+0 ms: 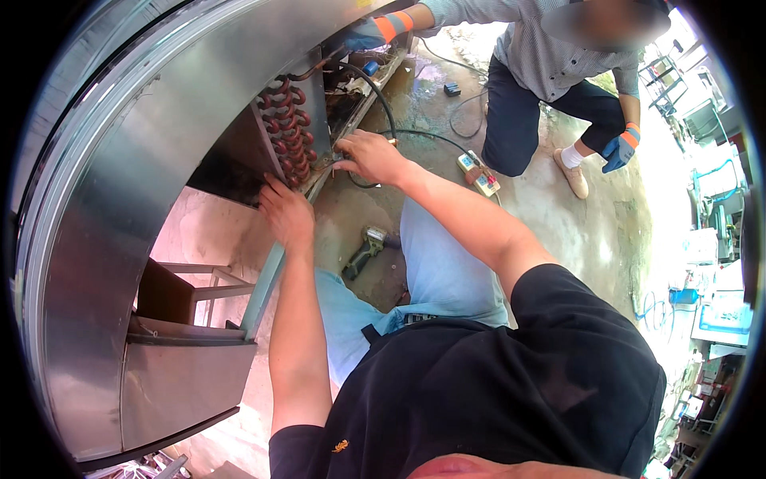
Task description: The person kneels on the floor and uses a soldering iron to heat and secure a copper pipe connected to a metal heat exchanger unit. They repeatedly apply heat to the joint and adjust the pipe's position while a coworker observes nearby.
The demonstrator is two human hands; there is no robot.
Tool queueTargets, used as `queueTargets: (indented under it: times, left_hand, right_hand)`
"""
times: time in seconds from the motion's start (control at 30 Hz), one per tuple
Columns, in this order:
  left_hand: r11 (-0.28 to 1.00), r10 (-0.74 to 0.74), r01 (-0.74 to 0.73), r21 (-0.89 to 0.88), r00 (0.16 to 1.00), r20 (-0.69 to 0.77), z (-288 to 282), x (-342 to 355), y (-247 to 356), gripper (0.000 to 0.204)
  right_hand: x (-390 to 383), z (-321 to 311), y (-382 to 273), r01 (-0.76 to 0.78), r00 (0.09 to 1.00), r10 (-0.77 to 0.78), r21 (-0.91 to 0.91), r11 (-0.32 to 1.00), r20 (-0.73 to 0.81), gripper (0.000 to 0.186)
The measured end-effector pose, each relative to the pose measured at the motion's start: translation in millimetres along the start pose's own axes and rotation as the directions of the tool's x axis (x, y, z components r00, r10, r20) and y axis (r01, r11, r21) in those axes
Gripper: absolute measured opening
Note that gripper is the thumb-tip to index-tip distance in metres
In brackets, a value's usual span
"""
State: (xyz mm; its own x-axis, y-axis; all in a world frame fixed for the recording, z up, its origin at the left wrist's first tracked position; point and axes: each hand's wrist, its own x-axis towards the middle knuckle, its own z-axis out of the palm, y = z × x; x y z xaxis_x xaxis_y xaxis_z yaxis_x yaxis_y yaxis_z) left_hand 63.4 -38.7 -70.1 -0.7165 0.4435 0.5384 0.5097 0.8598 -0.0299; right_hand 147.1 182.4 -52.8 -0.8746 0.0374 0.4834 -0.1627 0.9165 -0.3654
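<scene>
A large curved stainless steel cabinet [88, 215] stands open at its base on my left. Inside the opening is a dark red coil of tubing [289, 132], mounted beside a dark metal panel [231, 160]. My left hand [289, 214] rests against the panel's lower edge just below the coil, its fingers stretched out. To the right of the coil, my right hand [373, 156] has thumb and fingers closed at the cabinet's bottom rail [323, 177]. What they pinch is too small to make out. A black hose [381, 100] runs down past my right hand.
A green cordless power tool [365, 252] lies on the floor between my legs. Beyond it is a power strip [479, 174] with cords. A co-worker kneels opposite, one gloved hand [369, 33] on the cabinet and the other glove [621, 149] at the knee. A dark block [452, 89] lies nearby.
</scene>
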Motion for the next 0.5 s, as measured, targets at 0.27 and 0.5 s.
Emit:
queueTargets:
  times: [0.27,0.5]
  left_hand:
    - [1.000,0.004,-0.004,-0.002,1.000,-0.005,-2,1,1,0.062]
    - [0.999,0.014,-0.014,0.033,1.000,0.011,2,0,-3,0.062]
  right_hand:
    - [52,5,32,-0.548,0.798,0.448,0.176,0.818,0.403,0.045]
    - [58,15,37,-0.509,0.812,0.406,0.170,0.844,0.419,0.038]
